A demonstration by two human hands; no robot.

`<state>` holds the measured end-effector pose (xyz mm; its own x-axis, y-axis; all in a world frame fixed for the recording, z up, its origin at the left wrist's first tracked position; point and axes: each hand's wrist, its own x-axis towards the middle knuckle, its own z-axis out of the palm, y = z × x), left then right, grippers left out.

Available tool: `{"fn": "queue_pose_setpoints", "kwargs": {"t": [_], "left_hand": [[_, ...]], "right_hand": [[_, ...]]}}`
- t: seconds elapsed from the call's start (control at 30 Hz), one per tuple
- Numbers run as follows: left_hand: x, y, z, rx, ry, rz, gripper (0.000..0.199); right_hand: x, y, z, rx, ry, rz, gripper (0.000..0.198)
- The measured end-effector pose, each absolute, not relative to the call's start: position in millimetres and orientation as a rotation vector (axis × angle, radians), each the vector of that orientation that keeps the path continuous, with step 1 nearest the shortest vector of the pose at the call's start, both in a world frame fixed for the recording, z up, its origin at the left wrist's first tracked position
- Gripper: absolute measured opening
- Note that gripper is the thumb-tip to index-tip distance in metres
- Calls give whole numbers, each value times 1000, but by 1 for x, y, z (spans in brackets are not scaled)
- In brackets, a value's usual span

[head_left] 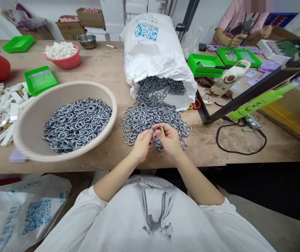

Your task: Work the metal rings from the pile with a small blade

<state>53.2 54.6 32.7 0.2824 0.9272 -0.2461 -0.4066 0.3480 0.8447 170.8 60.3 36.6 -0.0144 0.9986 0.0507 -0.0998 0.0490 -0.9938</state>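
Note:
My left hand (142,144) is closed, its thumb and fingers pinching a small grey ring (154,133). My right hand (169,140) meets it fingertip to fingertip, with a thin tan stick-like piece (162,129) showing between its thumb and fingers; its full shape is hidden. Both hands are over the near side of a loose pile of grey rings (136,120) on the wooden table. The pile spills from the mouth of a white sack (150,52) lying behind it. To the left, a large beige basin (114,105) holds many more grey rings (78,122).
White plastic pieces (0,108) lie at the far left, near a green tray (41,80) and a pink bowl (63,62). A black metal frame (234,101) and looped cable (219,140) are to the right. Another person's hand (236,40) works at the back right.

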Motion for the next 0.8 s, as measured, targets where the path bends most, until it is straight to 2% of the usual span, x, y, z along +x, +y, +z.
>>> {"fn": "queue_pose_setpoints", "kwargs": {"t": [0.17, 0.33, 0.43, 0.8], "left_hand": [[51, 53, 34, 792, 775, 996, 48], [47, 53, 36, 744, 742, 996, 45], [47, 52, 36, 712, 736, 1001, 42], [46, 52, 33, 683, 746, 988, 38]], "right_hand": [[179, 61, 40, -1153, -1264, 1199, 55], [189, 47, 47, -1219, -1691, 813, 52], [190, 40, 50, -1229, -1851, 685, 51], [191, 42, 50, -1240, -1939, 659, 50]]}}
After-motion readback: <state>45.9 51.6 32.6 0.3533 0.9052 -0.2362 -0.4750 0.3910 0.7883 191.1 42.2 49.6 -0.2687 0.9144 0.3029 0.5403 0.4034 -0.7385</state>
